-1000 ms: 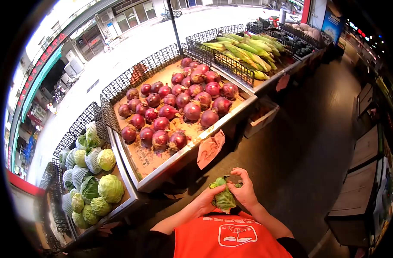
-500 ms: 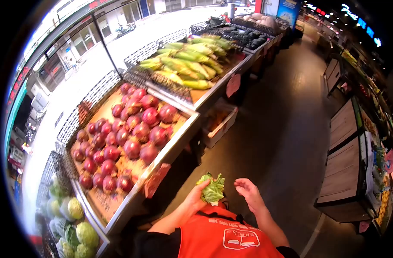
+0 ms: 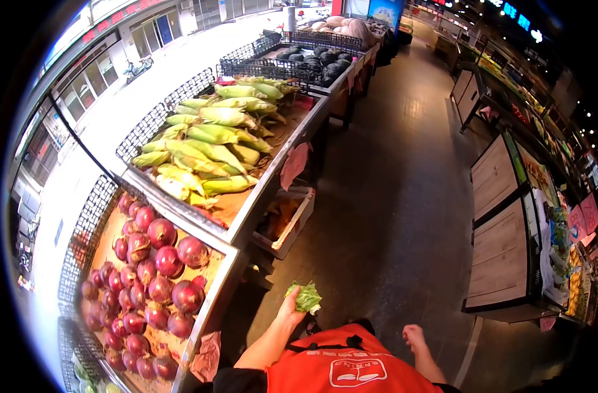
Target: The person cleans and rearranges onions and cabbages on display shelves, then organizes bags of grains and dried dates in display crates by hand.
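Note:
My left hand (image 3: pixel 290 310) is closed around a crumpled green cabbage leaf (image 3: pixel 307 299), held out in front of the red apron (image 3: pixel 338 357). The leaf's pale stem end points down. My right hand (image 3: pixel 413 336) hangs apart on the right side with its fingers curled in, and nothing shows in it. To the left of my left hand is the bin of red onions (image 3: pixel 158 288). Beyond it lies a heap of corn in green husks (image 3: pixel 214 141).
A white crate (image 3: pixel 292 226) stands on the floor under the stand's edge. Dark round produce (image 3: pixel 318 60) fills a bin further along. Wood-panelled display stands (image 3: pixel 502 262) line the right side. The aisle floor (image 3: pixel 391 170) runs between both rows.
The view has moved forward along the stand, so onions and corn sit lower and further left. My right hand has moved away from the leaf and its fingers have curled in.

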A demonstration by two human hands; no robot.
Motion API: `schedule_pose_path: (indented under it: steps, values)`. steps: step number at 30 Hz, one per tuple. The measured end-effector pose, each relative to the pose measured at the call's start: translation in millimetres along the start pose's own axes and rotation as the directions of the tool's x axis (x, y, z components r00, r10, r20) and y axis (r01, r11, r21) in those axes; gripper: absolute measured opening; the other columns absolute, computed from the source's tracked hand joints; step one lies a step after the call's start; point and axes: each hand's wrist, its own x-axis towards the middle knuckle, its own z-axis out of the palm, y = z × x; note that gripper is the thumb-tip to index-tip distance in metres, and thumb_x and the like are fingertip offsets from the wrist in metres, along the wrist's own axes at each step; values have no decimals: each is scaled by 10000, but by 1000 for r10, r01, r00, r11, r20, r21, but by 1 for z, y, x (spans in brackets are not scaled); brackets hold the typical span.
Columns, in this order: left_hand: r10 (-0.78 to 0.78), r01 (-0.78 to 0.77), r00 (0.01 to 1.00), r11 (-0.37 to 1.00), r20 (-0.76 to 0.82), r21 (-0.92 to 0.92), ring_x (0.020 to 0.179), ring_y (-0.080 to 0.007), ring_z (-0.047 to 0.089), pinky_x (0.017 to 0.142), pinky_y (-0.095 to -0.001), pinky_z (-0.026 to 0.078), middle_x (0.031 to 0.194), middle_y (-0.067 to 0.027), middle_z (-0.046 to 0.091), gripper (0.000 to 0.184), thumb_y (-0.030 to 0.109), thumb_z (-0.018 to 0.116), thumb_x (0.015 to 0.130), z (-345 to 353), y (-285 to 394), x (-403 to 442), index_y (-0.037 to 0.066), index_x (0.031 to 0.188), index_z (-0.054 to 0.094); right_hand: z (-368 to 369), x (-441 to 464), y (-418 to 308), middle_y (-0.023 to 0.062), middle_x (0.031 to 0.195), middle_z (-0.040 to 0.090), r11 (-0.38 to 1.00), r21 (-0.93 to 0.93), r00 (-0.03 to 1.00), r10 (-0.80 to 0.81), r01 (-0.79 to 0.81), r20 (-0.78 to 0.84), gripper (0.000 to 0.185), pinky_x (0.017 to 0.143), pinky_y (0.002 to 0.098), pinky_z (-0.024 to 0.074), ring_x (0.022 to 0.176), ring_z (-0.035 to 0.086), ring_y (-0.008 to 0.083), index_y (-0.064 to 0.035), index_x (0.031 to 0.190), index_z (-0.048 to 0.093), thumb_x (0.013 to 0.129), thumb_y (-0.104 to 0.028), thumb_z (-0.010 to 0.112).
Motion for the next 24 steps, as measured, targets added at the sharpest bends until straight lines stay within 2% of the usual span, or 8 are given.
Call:
schedule_pose_path:
  steps: [3,7,9,16,20,22,23,24]
  values:
    - [9,-9,1000,1000,-18,-16,1051,-315,562,946,-473,438,1127,-159,590,336,277,427,959,-9,7,31,14,1149,516,-6,18,25,19,550,540,963,-214,984,177,-165,34,123,387,280,352,472,496,117,-83,633,614,737,-117,559]
    - [3,-9,999,991,-44,-134,1016,-308,582,925,-463,455,1103,-150,605,384,334,423,958,-19,14,73,10,1137,527,-13,63,1,53,523,516,884,-456,973,185,-103,140,137,368,301,323,435,462,155,-56,599,591,706,-82,510]
    - [14,-33,994,985,-110,-169,991,-302,595,910,-450,468,1070,-143,619,383,340,426,957,-16,23,92,8,1113,536,-10,100,-33,41,509,492,887,-399,939,311,-232,146,124,353,291,300,442,461,144,-71,584,575,686,-63,506]
    - [203,-225,929,974,-310,-35,853,-287,638,781,-446,535,911,-140,648,356,336,436,955,56,107,188,8,1017,560,36,189,-196,-12,798,608,990,-102,973,-78,102,215,125,510,198,402,651,548,55,-100,970,595,860,-145,559]
    - [422,-469,832,882,-360,-49,820,-282,627,731,-431,542,895,-98,647,308,335,474,928,87,184,251,58,983,599,50,196,-245,-14,818,618,982,-121,952,-103,143,288,137,542,195,401,676,555,52,-100,984,603,862,-154,570]
    - [438,-437,866,897,-239,62,875,-262,607,846,-495,456,977,-72,647,273,285,411,930,20,224,315,123,1022,611,50,202,-248,-14,819,619,975,-179,939,-65,132,338,136,545,197,400,684,556,53,-97,981,605,861,-152,572]
    - [424,-433,815,899,-395,70,976,-282,566,810,-560,425,1044,-64,623,285,281,393,919,54,217,292,141,1041,608,50,205,-245,-13,818,618,969,-217,931,-35,121,364,134,544,199,399,687,556,54,-96,978,606,860,-152,572]
    - [428,-441,802,895,-416,70,904,-266,562,740,-510,427,1003,-52,619,252,285,422,914,65,212,280,142,1010,605,51,210,-244,-13,816,618,960,-254,919,-6,116,394,132,543,200,399,690,556,55,-96,974,606,859,-151,573]
